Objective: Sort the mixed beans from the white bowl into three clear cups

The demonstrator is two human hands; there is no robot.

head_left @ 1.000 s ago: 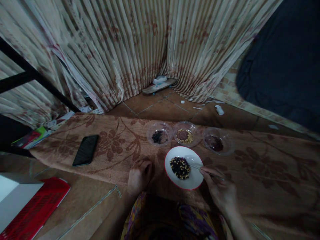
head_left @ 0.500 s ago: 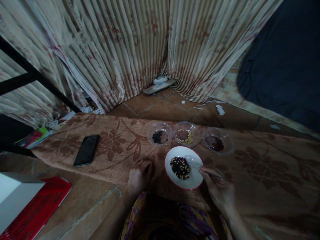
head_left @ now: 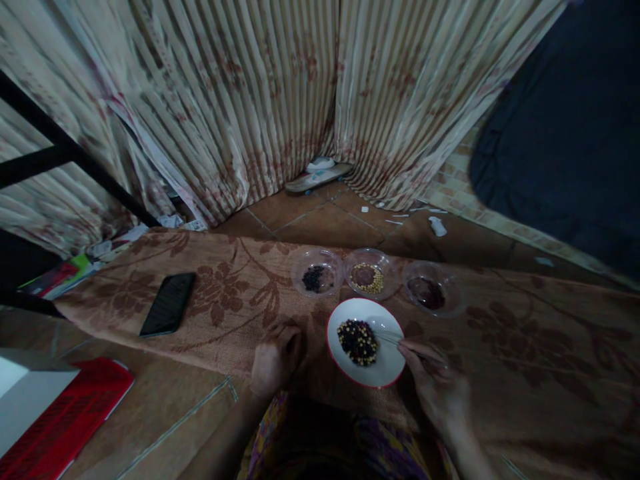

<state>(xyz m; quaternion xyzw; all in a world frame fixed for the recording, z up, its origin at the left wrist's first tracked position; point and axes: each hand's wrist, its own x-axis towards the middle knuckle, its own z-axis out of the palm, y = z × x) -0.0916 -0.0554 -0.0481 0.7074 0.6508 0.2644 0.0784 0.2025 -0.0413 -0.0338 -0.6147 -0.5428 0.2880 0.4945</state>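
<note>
In my right hand [head_left: 437,383] are thin metal tweezers [head_left: 388,335], pinched between the fingers, with their tips by the pile of beans. That mixed pile of dark and yellow beans [head_left: 358,342] lies in the left part of a white red-rimmed dish [head_left: 385,370]. My left hand [head_left: 275,357] rests closed on the cloth, left of the dish and apart from it. Behind the dish stand a clear cup with black beans [head_left: 313,279], another with yellow beans [head_left: 373,285], and a third with dark red beans [head_left: 433,295].
A patterned brown cloth [head_left: 225,333] covers the low table. On its left side lies a dark phone [head_left: 169,304]. Beyond the table are a skateboard [head_left: 320,179] and striped curtains [head_left: 280,100]. A red and white box [head_left: 65,413] is on the floor at left.
The view has shifted slightly, so the table items appear a little lower. My right hand still holds the tweezers at the pile, and my left hand stays put.
</note>
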